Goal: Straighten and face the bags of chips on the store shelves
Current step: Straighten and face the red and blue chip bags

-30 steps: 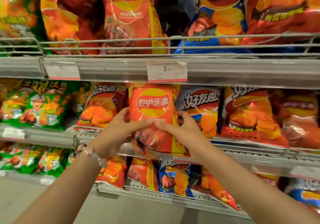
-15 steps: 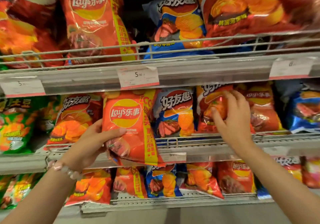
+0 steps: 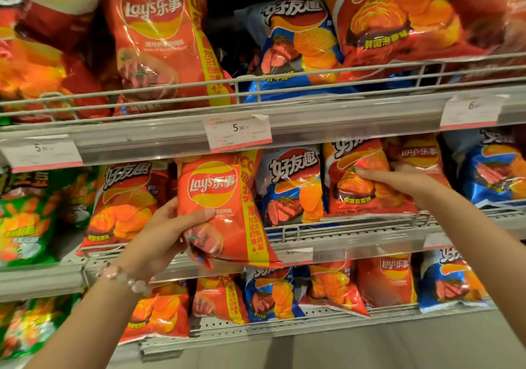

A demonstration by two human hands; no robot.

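On the middle wire-fronted shelf [image 3: 370, 227], seen from the head camera, an orange-red Lay's chip bag with a yellow side stripe [image 3: 225, 212] is gripped at its lower left edge by the left hand [image 3: 168, 236], thumb across the front, its bottom hanging over the shelf rail. A pink bead bracelet [image 3: 122, 277] is worn on that wrist. Further right, a red ridged-chip bag [image 3: 361, 180] is clasped at its upper right by the right hand [image 3: 404, 180], fingers spread across its face. A blue steak-picture bag [image 3: 290, 186] stands between the two bags.
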